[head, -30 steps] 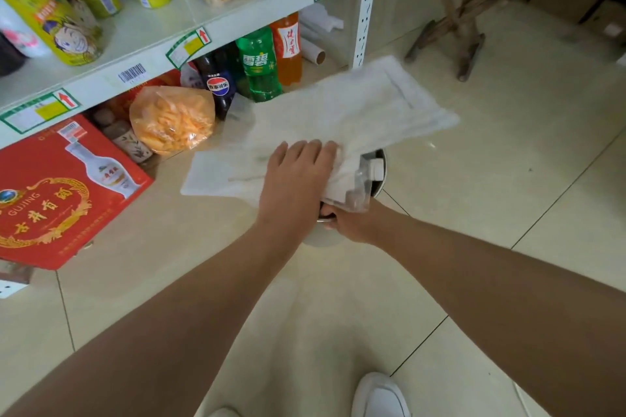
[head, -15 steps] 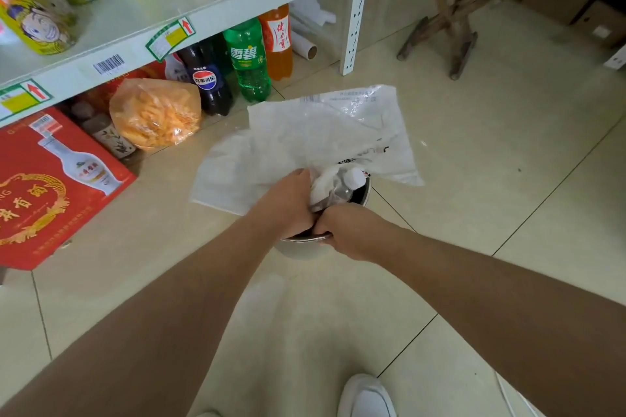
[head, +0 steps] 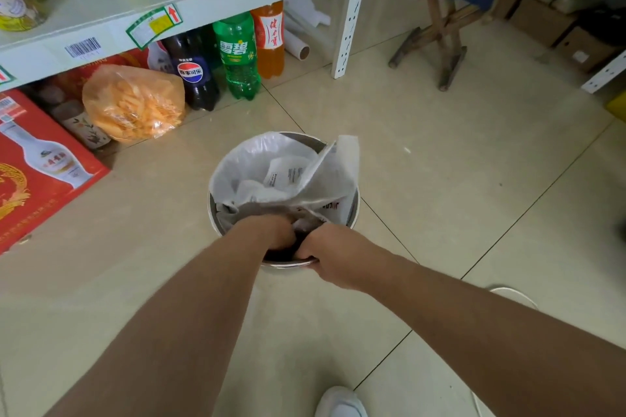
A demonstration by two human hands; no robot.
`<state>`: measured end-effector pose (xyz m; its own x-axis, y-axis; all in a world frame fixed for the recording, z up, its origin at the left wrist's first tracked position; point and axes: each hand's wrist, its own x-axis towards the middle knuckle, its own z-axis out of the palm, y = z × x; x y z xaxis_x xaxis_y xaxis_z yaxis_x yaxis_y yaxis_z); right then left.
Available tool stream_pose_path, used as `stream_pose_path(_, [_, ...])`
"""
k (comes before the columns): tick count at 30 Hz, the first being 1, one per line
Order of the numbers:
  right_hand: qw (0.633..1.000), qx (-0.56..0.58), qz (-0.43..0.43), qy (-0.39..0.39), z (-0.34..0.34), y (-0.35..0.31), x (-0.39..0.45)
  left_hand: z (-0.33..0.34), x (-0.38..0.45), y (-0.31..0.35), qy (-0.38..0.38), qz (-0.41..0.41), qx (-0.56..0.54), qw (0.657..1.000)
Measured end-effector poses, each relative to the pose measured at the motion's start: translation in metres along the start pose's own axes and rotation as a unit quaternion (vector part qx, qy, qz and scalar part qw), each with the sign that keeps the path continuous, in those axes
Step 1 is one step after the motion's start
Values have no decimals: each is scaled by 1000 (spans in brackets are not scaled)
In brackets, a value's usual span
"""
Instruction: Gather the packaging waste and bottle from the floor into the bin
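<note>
Both hands were down at the near rim of the round metal bin (head: 352, 213) on the tiled floor (head: 440, 162): the left hand (head: 277, 230) was pushed inside, fingers curled into the crumpled white plastic packaging (head: 291, 176), while the right hand (head: 325, 249) was clamped on the rim itself. Most of the packaging sat inside the bin, one flap rising above its far right edge; I could not tell where the bottle was. Beyond the bin's far left side, under the white shelf (head: 189, 10), stood a bag of orange snacks (head: 135, 105), a cola bottle (head: 193, 74) and a green soda bottle (head: 237, 57).
</note>
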<state>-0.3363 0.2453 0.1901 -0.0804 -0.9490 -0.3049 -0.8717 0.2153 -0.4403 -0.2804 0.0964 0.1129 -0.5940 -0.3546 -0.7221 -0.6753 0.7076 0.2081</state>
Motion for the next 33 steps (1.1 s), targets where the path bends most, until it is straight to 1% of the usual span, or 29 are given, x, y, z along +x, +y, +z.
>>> stream_pose_path(2, [1000,7,1,-8,0,-4,-3,0,2,-4,-12,-52,-43,998])
stream_pose_path(4, [1000,7,-4,-19,2,-6,-4,1,4,-5,-85,-107,-135,981])
stream_pose_path(5, [1000,5,-8,-27,5,-7,-4,4,7,-7,-131,-131,-168,968])
stream_pose_path(6, [999,0,-12,-36,7,-9,-4,7,9,-8,-164,-143,-178,960])
stream_pose_path(7, [999,-7,-16,-44,8,-10,-5,12,12,-10,-179,-144,-172,958])
stream_pose_path(10, [998,-24,-20,-51,12,-12,-6,26,21,-18,-190,-147,-151,959])
stream_pose_path(13, [998,-22,-27,-46,14,-12,-5,30,23,-23,-194,-127,-144,962])
stream_pose_path(14, [998,-22,-31,-44,14,-12,-5,30,22,-23,-191,-119,-143,964])
stream_pose_path(17, [998,-29,-31,-47,15,-12,-4,29,18,-23,-151,-84,-115,978])
stream_pose_path(19, [998,-30,-31,-45,15,-13,-3,29,14,-22,-122,-67,-82,987])
stream_pose_path(23, [998,-34,-28,-44,14,-15,-2,27,7,-22,-95,-40,-22,994])
stream_pose_path(30, [995,-46,-7,-93,10,-23,2,19,-26,-25,11,-15,57,998])
stream_pose_path(33, [993,-42,-7,-113,-1,-29,3,9,-52,-32,45,26,46,998])
